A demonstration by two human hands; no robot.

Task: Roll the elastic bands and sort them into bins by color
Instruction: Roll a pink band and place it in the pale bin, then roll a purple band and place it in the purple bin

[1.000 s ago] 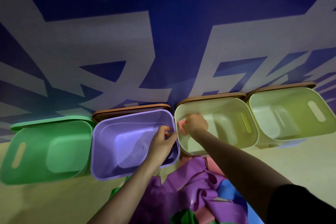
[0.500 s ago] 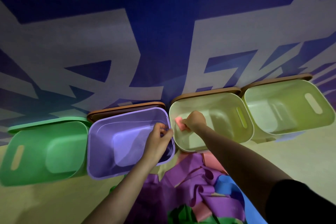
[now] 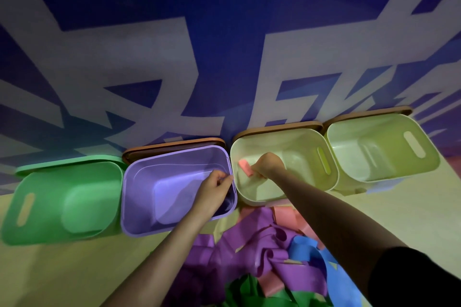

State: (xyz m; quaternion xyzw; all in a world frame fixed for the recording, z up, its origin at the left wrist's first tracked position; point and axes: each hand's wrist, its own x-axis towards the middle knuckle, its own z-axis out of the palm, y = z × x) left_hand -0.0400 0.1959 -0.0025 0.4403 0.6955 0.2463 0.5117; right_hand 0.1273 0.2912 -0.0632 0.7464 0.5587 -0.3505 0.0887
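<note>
Bands of elastic lie nearest in a loose heap (image 3: 262,257) on the pale desk (image 3: 62,269), purple, blue, green and pink tangled together, just in front of the bins. Both forearms reach forward over the heap. The left hand (image 3: 214,192) hangs over the near right corner of the purple bin (image 3: 149,207), knuckles up, fingers curled with the fingertips (image 3: 225,178) drawn together close to the bin's right rim; whether this grip pinches anything is too small and blurred to tell. The right hand (image 3: 268,164) is inside the cream bin (image 3: 311,147) next door, clenched as a fist, back of the hand towards the camera. A rolled pink band (image 3: 245,168) sticks out to the left of that grip, held at its near end, above the bin's floor near the left wall. A dark sleeve (image 3: 411,279) covers the right upper arm. A green bin (image 3: 37,207) stands at the far left and a yellow-green bin (image 3: 374,152) at the far right. Brown lids (image 3: 174,146) stand behind the middle bins, against a blue and grey patterned wall (image 3: 224,32).
</note>
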